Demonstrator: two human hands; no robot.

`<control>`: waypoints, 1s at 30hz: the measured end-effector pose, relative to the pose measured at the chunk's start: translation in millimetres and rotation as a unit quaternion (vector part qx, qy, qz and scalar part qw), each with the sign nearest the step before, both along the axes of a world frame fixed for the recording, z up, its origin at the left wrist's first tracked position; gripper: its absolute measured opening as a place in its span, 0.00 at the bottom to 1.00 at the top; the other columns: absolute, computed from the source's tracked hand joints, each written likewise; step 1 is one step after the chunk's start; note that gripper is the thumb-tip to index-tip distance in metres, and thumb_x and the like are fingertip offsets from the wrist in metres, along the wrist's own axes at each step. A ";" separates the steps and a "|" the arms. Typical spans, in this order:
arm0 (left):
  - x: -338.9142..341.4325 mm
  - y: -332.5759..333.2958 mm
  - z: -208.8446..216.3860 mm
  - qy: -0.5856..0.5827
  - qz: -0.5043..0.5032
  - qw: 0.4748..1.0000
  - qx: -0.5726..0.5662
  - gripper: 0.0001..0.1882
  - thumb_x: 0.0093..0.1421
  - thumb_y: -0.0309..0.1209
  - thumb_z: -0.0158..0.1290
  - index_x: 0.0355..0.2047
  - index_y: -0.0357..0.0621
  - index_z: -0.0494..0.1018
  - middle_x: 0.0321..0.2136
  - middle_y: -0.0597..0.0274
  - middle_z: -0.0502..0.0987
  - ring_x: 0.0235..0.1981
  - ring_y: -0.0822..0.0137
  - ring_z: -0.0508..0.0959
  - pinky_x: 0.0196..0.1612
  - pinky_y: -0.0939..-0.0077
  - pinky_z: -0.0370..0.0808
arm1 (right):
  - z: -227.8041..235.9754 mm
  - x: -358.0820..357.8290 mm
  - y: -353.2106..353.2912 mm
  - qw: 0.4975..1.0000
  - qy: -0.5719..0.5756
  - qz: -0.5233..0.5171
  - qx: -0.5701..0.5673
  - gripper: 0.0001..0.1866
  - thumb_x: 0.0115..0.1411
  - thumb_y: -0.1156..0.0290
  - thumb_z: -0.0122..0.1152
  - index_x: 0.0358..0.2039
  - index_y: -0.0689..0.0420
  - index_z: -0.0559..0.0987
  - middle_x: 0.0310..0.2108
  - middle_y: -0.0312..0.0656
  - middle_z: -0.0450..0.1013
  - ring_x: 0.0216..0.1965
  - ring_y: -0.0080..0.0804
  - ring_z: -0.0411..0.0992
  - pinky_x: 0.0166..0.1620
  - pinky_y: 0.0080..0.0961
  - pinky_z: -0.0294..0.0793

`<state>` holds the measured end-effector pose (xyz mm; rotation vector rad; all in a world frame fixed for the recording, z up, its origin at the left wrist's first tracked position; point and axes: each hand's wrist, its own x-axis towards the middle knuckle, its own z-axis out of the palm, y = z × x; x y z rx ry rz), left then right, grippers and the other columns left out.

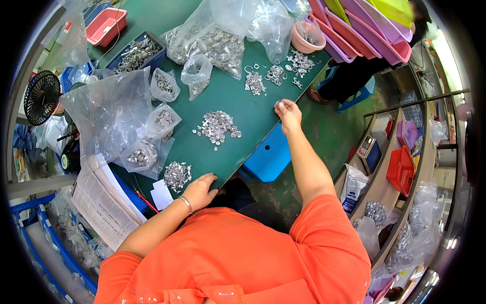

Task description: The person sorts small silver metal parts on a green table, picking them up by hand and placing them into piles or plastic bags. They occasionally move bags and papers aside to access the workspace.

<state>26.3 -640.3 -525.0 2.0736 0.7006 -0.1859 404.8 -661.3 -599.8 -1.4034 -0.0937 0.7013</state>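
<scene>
My left hand (199,191), with a bracelet at the wrist, lies flat at the table's near edge, fingers stretched out and holding nothing. Beside it is a small pile of silvery metal pieces (177,175). My right hand (289,116) is over the right edge of the green table (202,147), its fingers pinched on a small silvery metal piece (279,104). A larger heap of flat metal pieces (218,126) lies mid-table between the hands. Beyond my right hand are small piles of metal rings (276,74), tiny parts (254,82) and larger pieces (300,63).
Clear bags of metal parts (207,45) crowd the far side, beside a dark bin (136,53). A pink bowl (308,38) and stacked baskets (354,30) stand far right. A blue stool (268,154) is by the table edge. A newspaper (106,207) lies left.
</scene>
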 end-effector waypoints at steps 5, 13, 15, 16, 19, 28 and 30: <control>-1.7 11.7 25.0 -0.033 0.033 0.999 -0.023 0.18 0.56 0.30 0.55 0.46 0.36 0.71 0.46 0.44 0.74 0.48 0.48 0.74 0.51 0.63 0.71 | 18.1 17.8 -24.7 0.999 -0.023 -0.034 -0.025 0.11 0.58 0.81 0.58 0.42 0.65 0.73 0.35 0.42 0.74 0.35 0.30 0.75 0.38 0.22 0.78; -24.8 21.5 36.2 -0.079 0.215 0.968 -0.106 0.16 0.58 0.27 0.54 0.46 0.35 0.71 0.42 0.49 0.77 0.44 0.58 0.78 0.47 0.70 0.74 | 38.3 26.6 8.3 0.994 -0.053 0.059 -0.076 0.14 0.56 0.82 0.57 0.44 0.67 0.73 0.37 0.45 0.75 0.36 0.32 0.77 0.38 0.24 0.79; -29.4 18.8 38.3 -0.078 0.259 0.954 -0.128 0.16 0.58 0.27 0.54 0.46 0.34 0.71 0.42 0.50 0.77 0.45 0.61 0.78 0.48 0.71 0.74 | 41.9 14.7 24.0 0.993 -0.038 0.088 -0.073 0.14 0.57 0.82 0.53 0.45 0.69 0.72 0.36 0.47 0.75 0.33 0.31 0.77 0.33 0.21 0.79; -28.2 17.4 39.3 -0.080 0.277 0.948 -0.138 0.16 0.59 0.27 0.54 0.46 0.33 0.71 0.42 0.51 0.77 0.45 0.62 0.78 0.48 0.71 0.74 | 47.3 10.7 33.6 0.990 -0.044 0.101 -0.082 0.14 0.58 0.81 0.53 0.45 0.69 0.71 0.37 0.48 0.74 0.33 0.32 0.77 0.32 0.21 0.79; -29.4 6.2 41.0 -0.085 0.334 0.925 -0.156 0.15 0.60 0.26 0.53 0.47 0.32 0.71 0.42 0.52 0.78 0.43 0.65 0.78 0.47 0.74 0.75 | 65.9 -16.7 70.9 0.976 -0.079 0.197 -0.051 0.12 0.59 0.81 0.52 0.44 0.69 0.72 0.37 0.48 0.74 0.30 0.32 0.77 0.27 0.19 0.77; -18.0 -11.8 42.5 -0.103 0.423 0.886 -0.162 0.14 0.60 0.25 0.52 0.46 0.32 0.70 0.42 0.52 0.78 0.44 0.65 0.78 0.49 0.74 0.75 | 88.1 -80.7 208.5 0.792 -0.504 0.334 0.082 0.12 0.54 0.81 0.53 0.39 0.60 0.77 0.37 0.49 0.77 0.35 0.40 0.75 0.40 0.29 0.75; -23.2 -16.0 41.4 -0.106 0.438 0.878 -0.160 0.14 0.60 0.24 0.52 0.46 0.32 0.70 0.42 0.52 0.77 0.44 0.65 0.78 0.49 0.74 0.75 | 81.8 -79.2 218.2 0.754 -0.527 0.392 0.017 0.17 0.49 0.84 0.51 0.40 0.58 0.78 0.40 0.52 0.75 0.44 0.52 0.72 0.48 0.37 0.72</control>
